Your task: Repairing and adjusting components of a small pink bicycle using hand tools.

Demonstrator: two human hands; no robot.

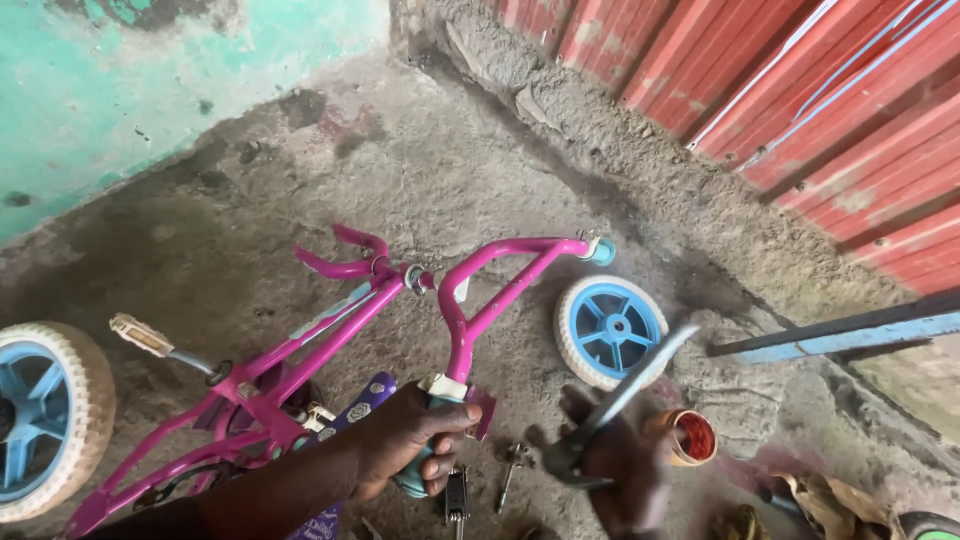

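A pink child's bicycle (pixel 330 340) lies on concrete. The left hand (pixel 415 440) is clamped around its teal handlebar grip (pixel 415 478). Right of that grip, the right hand (pixel 620 465) clutches blurred pliers (pixel 625 395), near a small blue wheel (pixel 610 330).

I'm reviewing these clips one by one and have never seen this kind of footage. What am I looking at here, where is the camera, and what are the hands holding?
There is no machine here: a camera on a person's head looks down at their two bare hands. The left hand grips the teal handlebar grip of a small pink bicycle lying on a rough concrete floor. The right hand holds pliers, blurred. Nearby lie a detached blue wheel, a small open tin and a few small metal parts. A red metal wall stands behind.
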